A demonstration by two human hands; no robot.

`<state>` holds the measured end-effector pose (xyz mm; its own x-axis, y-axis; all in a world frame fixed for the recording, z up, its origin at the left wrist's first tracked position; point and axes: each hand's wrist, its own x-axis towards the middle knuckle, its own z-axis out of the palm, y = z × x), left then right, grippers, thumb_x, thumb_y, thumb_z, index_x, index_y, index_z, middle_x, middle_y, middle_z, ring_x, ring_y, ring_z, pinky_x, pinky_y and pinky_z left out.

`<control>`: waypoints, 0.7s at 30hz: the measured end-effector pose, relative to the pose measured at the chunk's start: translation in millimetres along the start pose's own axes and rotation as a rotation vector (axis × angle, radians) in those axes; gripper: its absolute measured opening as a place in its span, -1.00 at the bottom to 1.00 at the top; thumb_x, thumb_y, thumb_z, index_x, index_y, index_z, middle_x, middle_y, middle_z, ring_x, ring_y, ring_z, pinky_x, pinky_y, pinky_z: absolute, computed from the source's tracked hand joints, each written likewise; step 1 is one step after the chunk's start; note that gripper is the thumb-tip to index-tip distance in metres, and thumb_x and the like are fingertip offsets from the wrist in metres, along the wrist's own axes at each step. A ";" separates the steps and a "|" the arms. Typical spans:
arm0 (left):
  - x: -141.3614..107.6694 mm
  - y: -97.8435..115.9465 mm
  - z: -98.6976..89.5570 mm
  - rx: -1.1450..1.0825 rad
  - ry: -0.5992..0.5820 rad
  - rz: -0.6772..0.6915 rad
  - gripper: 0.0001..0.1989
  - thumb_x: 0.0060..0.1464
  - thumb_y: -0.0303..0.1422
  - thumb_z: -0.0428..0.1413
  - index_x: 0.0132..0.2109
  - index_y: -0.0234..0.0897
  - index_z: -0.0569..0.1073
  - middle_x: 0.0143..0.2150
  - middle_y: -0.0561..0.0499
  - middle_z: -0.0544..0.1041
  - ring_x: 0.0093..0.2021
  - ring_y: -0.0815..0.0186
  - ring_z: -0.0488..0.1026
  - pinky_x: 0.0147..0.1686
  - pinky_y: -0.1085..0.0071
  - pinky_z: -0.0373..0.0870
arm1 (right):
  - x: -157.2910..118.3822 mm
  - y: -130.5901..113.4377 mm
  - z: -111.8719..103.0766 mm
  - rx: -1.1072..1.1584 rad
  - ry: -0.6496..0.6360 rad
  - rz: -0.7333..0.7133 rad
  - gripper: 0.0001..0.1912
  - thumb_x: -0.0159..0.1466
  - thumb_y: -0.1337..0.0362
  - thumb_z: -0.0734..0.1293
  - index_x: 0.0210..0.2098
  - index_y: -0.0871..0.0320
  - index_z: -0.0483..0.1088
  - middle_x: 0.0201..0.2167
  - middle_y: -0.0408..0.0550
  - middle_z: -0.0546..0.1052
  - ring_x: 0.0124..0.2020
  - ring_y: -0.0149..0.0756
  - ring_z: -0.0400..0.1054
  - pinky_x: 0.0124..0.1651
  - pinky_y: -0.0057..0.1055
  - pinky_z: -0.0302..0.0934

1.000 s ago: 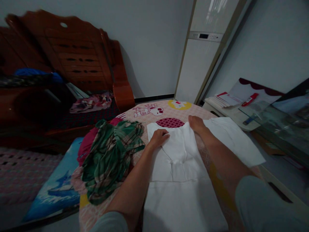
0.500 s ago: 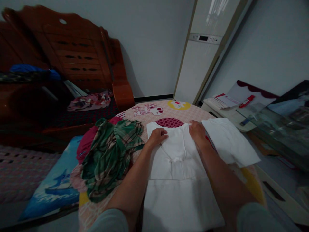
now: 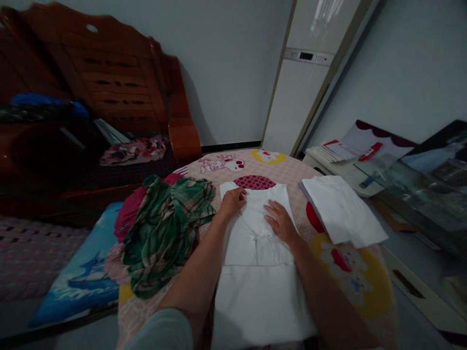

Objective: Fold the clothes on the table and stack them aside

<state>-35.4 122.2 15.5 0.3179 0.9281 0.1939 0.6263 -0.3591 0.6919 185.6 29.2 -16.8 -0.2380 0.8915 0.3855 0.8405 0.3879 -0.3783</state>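
A white garment [image 3: 262,296] lies lengthwise on the round table, its scooped neckline at the far end and a seam running across its middle. Near the left of that neckline, my left hand [image 3: 232,201] has its fingers bent and pinched on the cloth. My right hand [image 3: 281,222] rests on the upper right of the garment, fingers spread and holding nothing. To the right lies a folded white cloth [image 3: 341,209] with a grey edge under it. A rumpled green plaid garment [image 3: 166,233] is heaped left of my left forearm.
The table wears a pink patterned tablecloth [image 3: 219,163]. Left of it are a wooden sofa [image 3: 113,73] and a blue cushion [image 3: 85,272]. On the right stand a white cabinet [image 3: 330,163] and a glass shelf [image 3: 390,180]. A tall white air conditioner [image 3: 288,97] stands behind.
My right hand has left the neckline's right corner and come nearer and leftward, onto the garment's front. My left hand has shifted slightly up toward the neckline, its fingers more bent.
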 end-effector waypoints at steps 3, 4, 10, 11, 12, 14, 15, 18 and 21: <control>1.9 -4.6 2.5 -0.002 0.027 0.006 -0.70 -0.08 -0.53 0.16 -0.12 -0.36 0.52 -0.34 -0.01 0.56 -0.34 0.32 0.47 -0.26 0.44 0.36 | -0.6 -8.4 -5.1 -0.078 -0.107 -0.027 -0.43 0.37 0.01 0.21 0.26 0.16 0.29 0.34 0.14 0.21 0.39 0.00 -0.03 0.37 0.01 -0.08; 2.6 -5.7 2.7 -0.008 0.037 0.006 -0.70 -0.08 -0.52 0.16 -0.12 -0.35 0.52 -0.33 -0.01 0.56 -0.34 0.32 0.47 -0.25 0.44 0.37 | -0.6 -11.5 -6.5 -0.106 -0.141 -0.028 -0.39 0.35 -0.03 0.23 0.29 0.15 0.26 0.36 0.14 0.17 0.40 0.03 -0.06 0.38 0.04 -0.12; 3.6 -8.5 -2.6 -0.028 0.054 -0.032 -0.67 -0.10 -0.49 0.17 -0.10 -0.35 0.52 -0.28 -0.03 0.56 -0.28 0.29 0.49 -0.19 0.41 0.40 | 0.3 -20.2 -10.7 -0.143 -0.208 -0.004 -0.26 0.28 -0.14 0.27 0.35 0.06 0.16 0.38 0.13 0.12 0.40 0.06 -0.08 0.38 0.06 -0.16; 3.4 -9.2 -3.3 -0.010 0.064 -0.036 -0.67 -0.11 -0.50 0.17 -0.11 -0.35 0.53 -0.27 -0.04 0.56 -0.27 0.29 0.49 -0.17 0.40 0.40 | 0.4 -20.1 -10.9 -0.146 -0.214 -0.011 -0.24 0.27 -0.15 0.28 0.35 0.06 0.16 0.39 0.13 0.11 0.41 0.08 -0.09 0.38 0.07 -0.17; 3.2 -9.9 -4.0 0.009 0.076 -0.040 -0.66 -0.12 -0.50 0.17 -0.11 -0.34 0.53 -0.25 -0.05 0.56 -0.26 0.28 0.48 -0.15 0.39 0.40 | 0.3 -19.9 -10.8 -0.152 -0.221 -0.019 -0.22 0.25 -0.16 0.29 0.35 0.05 0.15 0.39 0.12 0.10 0.41 0.09 -0.10 0.38 0.08 -0.18; 3.1 -10.3 -6.7 0.021 0.095 -0.057 -0.66 -0.15 -0.51 0.17 -0.13 -0.34 0.54 -0.25 -0.04 0.56 -0.25 0.29 0.48 -0.13 0.38 0.40 | -0.1 -18.8 -9.7 -0.166 -0.230 -0.027 -0.18 0.22 -0.19 0.31 0.35 0.04 0.15 0.40 0.12 0.08 0.41 0.11 -0.12 0.38 0.09 -0.19; 3.1 -9.0 -9.6 0.004 0.103 -0.068 -0.67 -0.16 -0.51 0.18 -0.14 -0.33 0.54 -0.26 -0.03 0.56 -0.26 0.29 0.48 -0.13 0.37 0.40 | -0.5 -18.1 -8.7 -0.172 -0.233 -0.028 -0.18 0.22 -0.19 0.32 0.35 0.03 0.14 0.40 0.12 0.07 0.41 0.11 -0.12 0.38 0.09 -0.19; 2.7 6.8 -29.3 -0.147 0.159 -0.054 -0.71 -0.11 -0.46 0.17 -0.15 -0.33 0.54 -0.26 -0.02 0.57 -0.28 0.32 0.49 -0.16 0.38 0.43 | -0.7 -16.6 -4.6 -0.187 -0.235 -0.028 -0.17 0.22 -0.20 0.31 0.36 0.01 0.12 0.41 0.10 0.06 0.42 0.10 -0.12 0.37 0.09 -0.18; -2.9 43.1 -61.0 -0.349 0.249 0.076 -0.71 0.01 -0.35 0.15 -0.10 -0.35 0.53 -0.17 -0.07 0.59 -0.23 0.31 0.51 -0.21 0.42 0.44 | 4.4 -17.4 -4.5 -0.186 -0.252 -0.001 -0.19 0.22 -0.19 0.32 0.35 -0.01 0.14 0.41 0.07 0.05 0.42 0.08 -0.13 0.38 0.09 -0.18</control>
<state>-52.8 110.0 87.3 0.1453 0.9110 0.3859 0.3164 -0.4123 0.8543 172.1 25.3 -4.7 -0.3324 0.9301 0.1565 0.9093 0.3600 -0.2086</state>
